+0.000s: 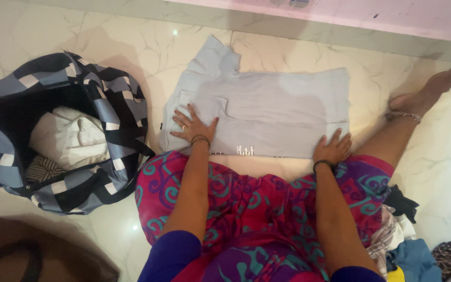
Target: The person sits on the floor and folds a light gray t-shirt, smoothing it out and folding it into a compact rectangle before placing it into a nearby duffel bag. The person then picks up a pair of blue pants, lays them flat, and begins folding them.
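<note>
Head view shows your 2 hands pressed flat on a pale grey folded cloth garment [267, 112] that lies on the white marbled floor [434, 172], just ahead of your lap. Its long axis runs left to right across you, with 1 sleeve-like flap poking away at the far left corner. Your left hand [193, 127] rests on the near left part, over a pocket, fingers [179, 117] spread apart and gripping nothing. Your right hand [333, 148] sits on the near right edge, fingers also splayed, palm down. Both arms reach forward, nearly straight. A blue, black and white checked fabric bag [105, 104] stands open well to the left.
</note>
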